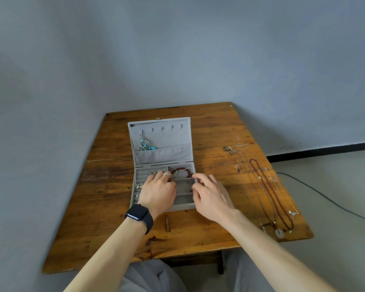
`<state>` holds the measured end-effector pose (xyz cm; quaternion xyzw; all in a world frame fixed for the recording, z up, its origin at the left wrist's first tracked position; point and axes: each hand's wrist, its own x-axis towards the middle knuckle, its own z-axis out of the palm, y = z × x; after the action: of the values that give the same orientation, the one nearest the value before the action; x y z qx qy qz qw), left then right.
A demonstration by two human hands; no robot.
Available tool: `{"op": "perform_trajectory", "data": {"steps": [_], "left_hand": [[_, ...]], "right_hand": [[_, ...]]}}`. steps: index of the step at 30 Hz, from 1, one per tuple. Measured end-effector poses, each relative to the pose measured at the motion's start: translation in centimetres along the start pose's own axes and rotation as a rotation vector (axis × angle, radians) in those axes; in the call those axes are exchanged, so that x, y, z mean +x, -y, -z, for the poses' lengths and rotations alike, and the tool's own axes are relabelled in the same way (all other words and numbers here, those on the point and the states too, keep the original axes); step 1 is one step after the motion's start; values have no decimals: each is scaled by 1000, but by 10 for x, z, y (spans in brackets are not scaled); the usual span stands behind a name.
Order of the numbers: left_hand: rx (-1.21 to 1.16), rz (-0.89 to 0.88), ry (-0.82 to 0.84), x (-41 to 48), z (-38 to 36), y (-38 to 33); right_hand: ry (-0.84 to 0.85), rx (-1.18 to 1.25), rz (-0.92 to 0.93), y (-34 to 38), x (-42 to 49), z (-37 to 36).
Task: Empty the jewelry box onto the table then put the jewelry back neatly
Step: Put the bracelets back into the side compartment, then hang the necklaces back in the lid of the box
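Two hands — left hand (158,189), right hand (211,197) — over one jewelry box (162,144)

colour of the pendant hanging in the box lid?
Turquoise and silver pendant, hanging inside the grey lid; head view.

The open jewelry box (162,165) sat mid-table, its raised lid (159,140) walling off the far side. Both hands crowded its tray: the left hand (158,191) over the ring rows, the right hand (211,197) at the right rim. Bare wood lay open to the left of the box and on the table (209,127) beyond the lid. Necklaces (268,192) (several long strands) blocked the right edge. A small stick-like item (167,223) lay near the front.
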<state>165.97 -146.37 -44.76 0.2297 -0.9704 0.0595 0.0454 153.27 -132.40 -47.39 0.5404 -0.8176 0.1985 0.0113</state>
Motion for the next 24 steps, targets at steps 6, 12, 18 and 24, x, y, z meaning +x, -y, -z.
{"op": "perform_trajectory", "data": {"steps": [6, 12, 18, 24], "left_hand": [[27, 49, 34, -2, 0, -8], [-23, 77, 28, -5, 5, -24], [-332, 8, -60, -25, 15, -81], [-447, -83, -48, -44, -8, -129]], "right_hand": [[-8, 100, -26, 1, -5, 1], [-117, 312, -140, -8, -48, 23], [-322, 321, -366, -39, -127, 38], [-359, 147, -552, -70, -177, 40]]}}
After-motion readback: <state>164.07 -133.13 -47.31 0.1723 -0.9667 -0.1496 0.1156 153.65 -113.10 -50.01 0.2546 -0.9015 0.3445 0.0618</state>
